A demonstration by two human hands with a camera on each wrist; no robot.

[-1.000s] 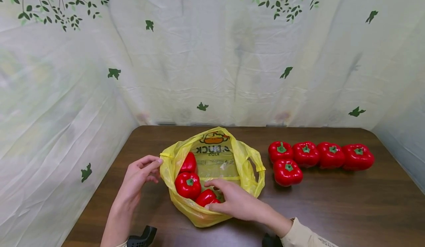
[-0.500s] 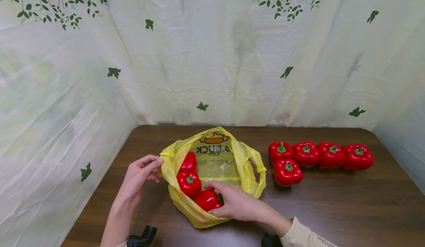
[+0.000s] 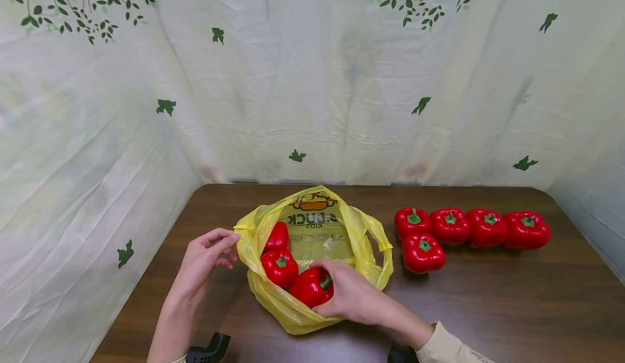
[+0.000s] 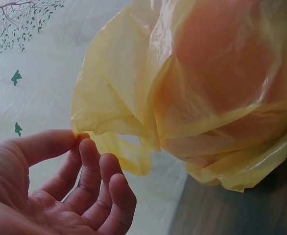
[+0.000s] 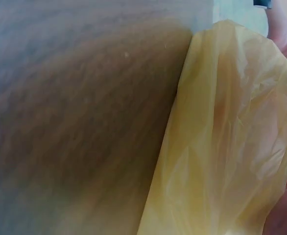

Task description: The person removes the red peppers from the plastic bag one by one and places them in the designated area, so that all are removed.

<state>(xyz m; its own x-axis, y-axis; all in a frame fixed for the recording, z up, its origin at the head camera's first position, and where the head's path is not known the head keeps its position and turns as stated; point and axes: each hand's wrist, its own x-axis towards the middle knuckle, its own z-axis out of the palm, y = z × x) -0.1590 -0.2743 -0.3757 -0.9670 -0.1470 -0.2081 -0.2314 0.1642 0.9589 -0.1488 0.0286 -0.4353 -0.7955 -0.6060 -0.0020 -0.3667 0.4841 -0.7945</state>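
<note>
A yellow plastic bag [image 3: 371, 260] stands with its mouth wide on the table. My left hand [image 3: 207, 260] pinches the bag's left rim between thumb and index finger, as the left wrist view also shows; the other fingers of the left hand [image 4: 80, 186] curve loosely. Inside the bag my right hand [image 3: 351, 292] grips a red bell pepper [image 3: 308, 288] by its right side, the green stem facing the palm. Two more bell peppers lie beside it: one red pepper [image 3: 276, 269] with its stem up, and another red pepper [image 3: 278, 236] partly hidden behind it.
Right of the bag, several red bell peppers [image 3: 488, 228] stand in a row on the brown wooden table [image 3: 488, 309]. One more red pepper [image 3: 423, 254] sits in front of the row's left end. A pale leaf-print curtain [image 3: 317, 97] hangs behind.
The pepper in my right hand has come up a little and shows more of itself and its stem. The right hand has risen slightly with it. My left hand stays at the rim.
</note>
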